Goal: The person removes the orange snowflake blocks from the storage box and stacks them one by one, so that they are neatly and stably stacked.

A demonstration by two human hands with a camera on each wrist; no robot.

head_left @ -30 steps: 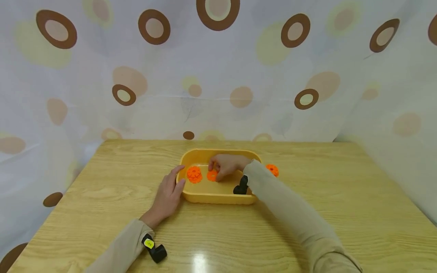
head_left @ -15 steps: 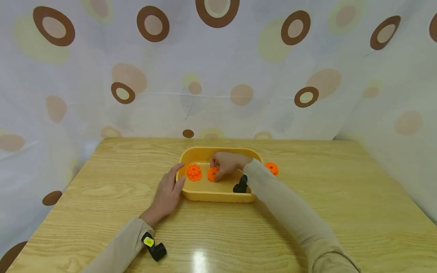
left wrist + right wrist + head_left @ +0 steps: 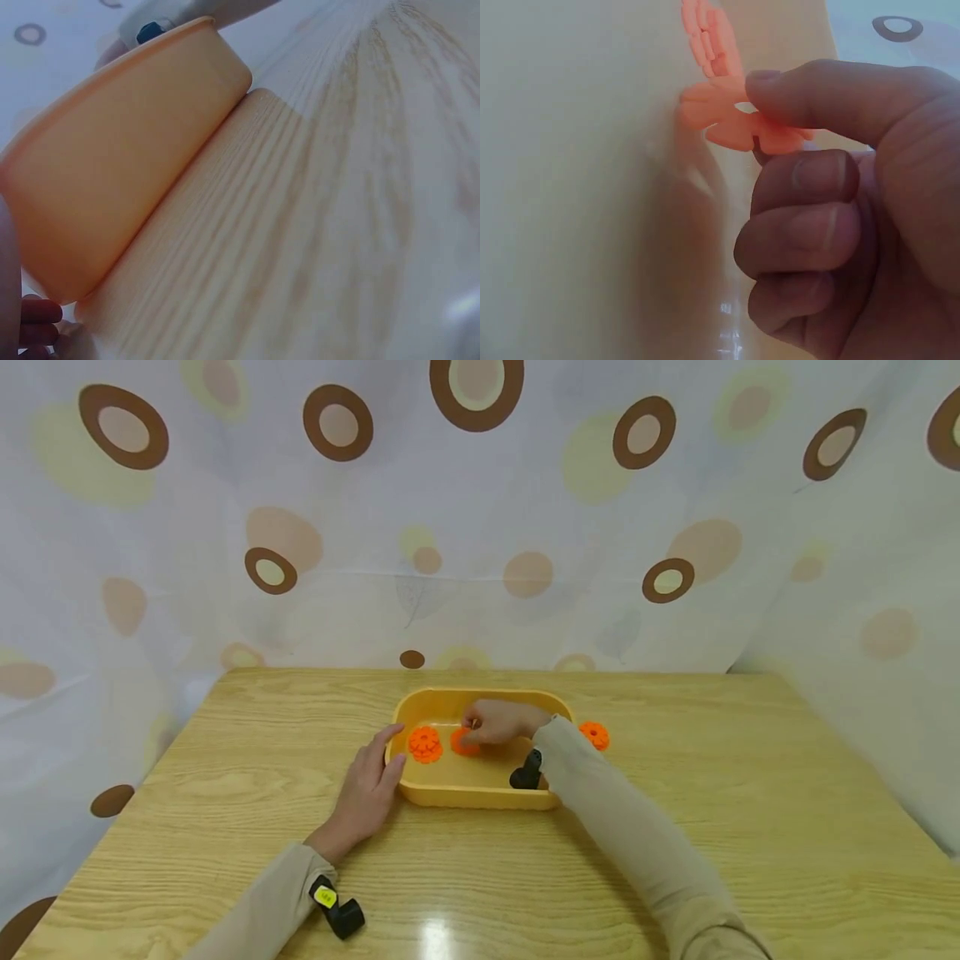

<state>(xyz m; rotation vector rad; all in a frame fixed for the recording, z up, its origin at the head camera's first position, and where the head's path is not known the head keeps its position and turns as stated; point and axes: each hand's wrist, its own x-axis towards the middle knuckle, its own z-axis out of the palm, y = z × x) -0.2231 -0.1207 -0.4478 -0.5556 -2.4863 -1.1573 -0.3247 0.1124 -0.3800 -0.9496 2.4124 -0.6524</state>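
Observation:
My right hand [image 3: 498,721] reaches into the yellow plastic tub [image 3: 480,797]. Between its thumb and index finger it pinches an orange flower-shaped disc [image 3: 724,112], the other fingers curled underneath. Left of it, inside the tub, lies a small pile of similar orange discs [image 3: 425,744]; in the right wrist view these discs [image 3: 712,37] show just beyond the pinched one. At the tub's left end, my left hand [image 3: 369,785] holds the rim between thumb and fingers. In the left wrist view the tub's side wall [image 3: 127,150] hides most of this hand.
Another orange disc [image 3: 595,736] lies on the wooden table [image 3: 225,793] just outside the tub's right end. Black wrist cameras sit on the left cuff [image 3: 336,907] and right cuff [image 3: 528,772]. A patterned cloth [image 3: 480,618] hangs behind the table.
The right hand has taken the orange disc up off the tub floor, tilting it and then turning it flatter under the thumb. The left hand keeps its place at the rim.

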